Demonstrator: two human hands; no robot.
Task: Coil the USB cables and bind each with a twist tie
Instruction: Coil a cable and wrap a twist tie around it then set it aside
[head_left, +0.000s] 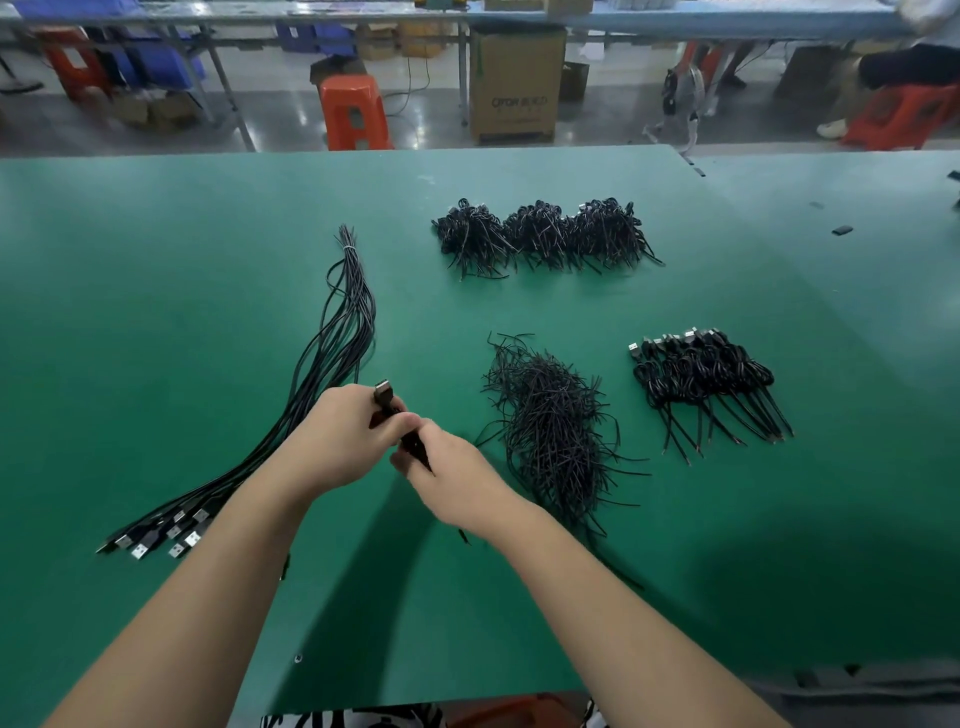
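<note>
Near the front middle of the green table (156, 260), both hands met on one coiled cable (410, 441): the left hand (337, 441) gripped its plug end, pointing toward the far edge, the right hand (452, 478) pinched the lower end. Three bound heaps (540, 239) lay beyond; twist ties (550, 426) lay just right.

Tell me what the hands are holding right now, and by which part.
Both hands hold one coiled USB cable: left hand near the plug end, right hand on the lower coil.

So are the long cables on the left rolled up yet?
No. The long cables lie stretched out straight on the table, tied only near their far end.
</note>
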